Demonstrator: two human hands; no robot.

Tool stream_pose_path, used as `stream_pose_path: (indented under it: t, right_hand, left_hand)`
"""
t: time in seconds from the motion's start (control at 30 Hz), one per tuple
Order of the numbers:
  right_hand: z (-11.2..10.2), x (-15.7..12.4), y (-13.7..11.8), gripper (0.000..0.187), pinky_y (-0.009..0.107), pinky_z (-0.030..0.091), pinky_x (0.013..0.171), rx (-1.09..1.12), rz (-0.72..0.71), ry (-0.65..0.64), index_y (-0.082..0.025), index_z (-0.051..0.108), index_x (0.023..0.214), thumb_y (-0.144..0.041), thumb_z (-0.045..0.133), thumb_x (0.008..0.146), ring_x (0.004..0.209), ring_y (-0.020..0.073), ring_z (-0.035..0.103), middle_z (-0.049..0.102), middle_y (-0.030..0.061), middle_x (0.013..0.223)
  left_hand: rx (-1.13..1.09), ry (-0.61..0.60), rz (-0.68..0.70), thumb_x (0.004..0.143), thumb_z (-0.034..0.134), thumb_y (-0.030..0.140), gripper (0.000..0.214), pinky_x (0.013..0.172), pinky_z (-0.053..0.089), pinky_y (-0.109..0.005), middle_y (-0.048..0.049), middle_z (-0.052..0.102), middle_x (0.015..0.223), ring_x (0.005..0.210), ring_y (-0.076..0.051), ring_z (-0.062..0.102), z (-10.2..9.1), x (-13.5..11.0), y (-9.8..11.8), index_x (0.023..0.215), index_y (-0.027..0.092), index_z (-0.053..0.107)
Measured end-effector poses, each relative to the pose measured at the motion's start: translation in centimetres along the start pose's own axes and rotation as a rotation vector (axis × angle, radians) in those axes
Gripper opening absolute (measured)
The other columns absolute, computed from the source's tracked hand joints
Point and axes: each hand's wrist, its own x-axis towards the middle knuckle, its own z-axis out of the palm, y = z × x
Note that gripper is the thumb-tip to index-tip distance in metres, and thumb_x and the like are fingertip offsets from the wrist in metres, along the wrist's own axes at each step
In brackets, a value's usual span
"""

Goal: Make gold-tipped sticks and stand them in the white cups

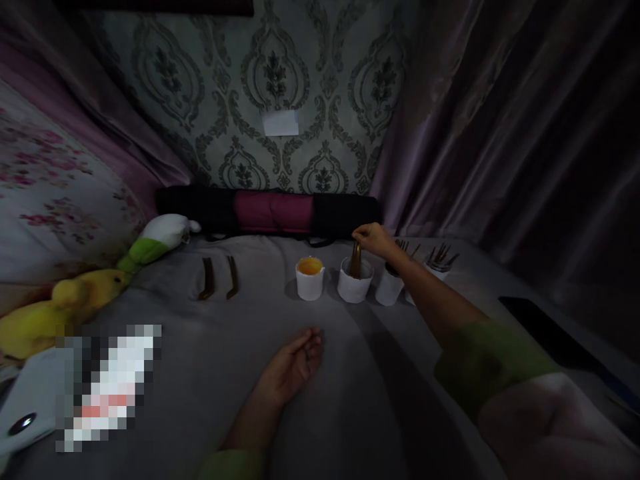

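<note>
Head view: right hand (373,239) is pinching a glossy brown bundle (355,261) by its top, fingers narrowed on it; its lower end is sitting inside a white cup (354,291). Going in or coming out, cannot tell. Left hand (299,365), half-curled, is holding nothing over grey cloth (225,353). Work is looking partway: thin sticks (441,255) are standing grouped at far right; two bent, slender brown pieces (206,279) are lying apart at left. Round orange-lined cup (309,289) is standing beside, matte white outside.
</note>
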Motion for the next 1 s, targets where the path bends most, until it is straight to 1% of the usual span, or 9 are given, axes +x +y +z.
stream_pose_path:
  t: [0.17, 0.27, 0.4, 0.53, 0.63, 0.73, 0.87, 1.0]
  right_hand:
    - [-0.3, -0.2, -0.1, 0.025, 0.020, 0.040, 0.059, -0.009, 0.038, -0.013, -0.022, 0.066, 0.089, -0.032, 0.048, 0.075, 0.071, 0.0127, 0.057, 0.065, 0.0018, 0.080]
    - [-0.4, -0.2, -0.2, 0.025, 0.021, 0.040, 0.060, -0.023, 0.035, -0.015, -0.022, 0.066, 0.088, -0.032, 0.048, 0.074, 0.071, 0.0128, 0.057, 0.065, 0.0022, 0.079]
    - [-0.5, -0.2, -0.4, 0.025, 0.021, 0.040, 0.061, -0.037, 0.015, -0.002, -0.022, 0.066, 0.088, -0.031, 0.047, 0.074, 0.073, 0.0129, 0.057, 0.065, 0.0024, 0.082]
    - [-0.8, -0.4, -0.7, 0.026, 0.021, 0.039, 0.058, -0.048, 0.037, 0.022, -0.022, 0.065, 0.088, -0.034, 0.047, 0.074, 0.071, 0.0134, 0.057, 0.065, 0.0026, 0.080]
    - [-1.3, -0.6, -0.9, 0.028, 0.020, 0.038, 0.057, -0.041, 0.051, 0.027, -0.020, 0.065, 0.089, -0.034, 0.044, 0.076, 0.069, 0.0131, 0.057, 0.065, 0.0036, 0.078]
    - [-1.9, -0.8, -0.9, 0.030, 0.020, 0.037, 0.057, -0.022, 0.048, 0.045, -0.018, 0.064, 0.091, -0.032, 0.042, 0.078, 0.069, 0.0126, 0.057, 0.065, 0.0041, 0.075]
    - [-2.7, -0.9, -0.9, 0.029, 0.020, 0.037, 0.058, 0.030, 0.060, 0.077, -0.017, 0.065, 0.090, -0.029, 0.041, 0.078, 0.066, 0.0122, 0.057, 0.064, 0.0031, 0.066]
    - [-3.1, -1.1, -0.9, 0.028, 0.020, 0.038, 0.058, 0.085, 0.097, 0.120, -0.017, 0.065, 0.087, -0.029, 0.041, 0.078, 0.063, 0.0119, 0.057, 0.063, 0.0014, 0.061]
  left_hand:
    - [-0.019, -0.008, -0.008, 0.077, 0.052, 0.013, 0.010, 0.051, 0.038, -0.017, -0.0031, 0.054, 0.070, 0.056, -0.005, 0.047, -0.3, 0.2, -0.1, 0.082, 0.007, 0.058]
    - [-0.021, -0.008, -0.011, 0.076, 0.053, 0.013, 0.010, 0.051, 0.038, -0.017, -0.0029, 0.054, 0.069, 0.056, -0.006, 0.047, -0.3, 0.2, -0.1, 0.083, 0.007, 0.059]
    - [-0.013, -0.001, -0.005, 0.076, 0.053, 0.013, 0.010, 0.050, 0.038, -0.017, -0.0032, 0.054, 0.069, 0.056, -0.006, 0.048, -0.2, 0.1, -0.1, 0.082, 0.007, 0.059]
    - [-0.007, -0.006, 0.005, 0.077, 0.052, 0.013, 0.010, 0.049, 0.038, -0.017, -0.0030, 0.054, 0.069, 0.056, -0.006, 0.048, -0.1, 0.0, -0.1, 0.081, 0.007, 0.059]
    - [-0.012, -0.012, 0.004, 0.077, 0.051, 0.012, 0.010, 0.050, 0.038, -0.017, -0.0030, 0.054, 0.068, 0.055, -0.005, 0.048, -0.1, 0.0, -0.1, 0.080, 0.007, 0.059]
    - [-0.018, -0.021, -0.002, 0.078, 0.050, 0.012, 0.010, 0.049, 0.038, -0.017, -0.0031, 0.055, 0.068, 0.054, -0.005, 0.048, -0.2, 0.1, -0.1, 0.081, 0.007, 0.058]
    - [-0.006, -0.021, -0.002, 0.077, 0.051, 0.012, 0.009, 0.050, 0.038, -0.017, -0.0026, 0.055, 0.069, 0.054, -0.005, 0.048, -0.2, 0.0, -0.1, 0.082, 0.008, 0.058]
    - [-0.002, -0.027, 0.007, 0.076, 0.053, 0.012, 0.008, 0.048, 0.037, -0.016, -0.0023, 0.055, 0.069, 0.054, -0.004, 0.048, -0.1, 0.0, -0.1, 0.082, 0.008, 0.058]
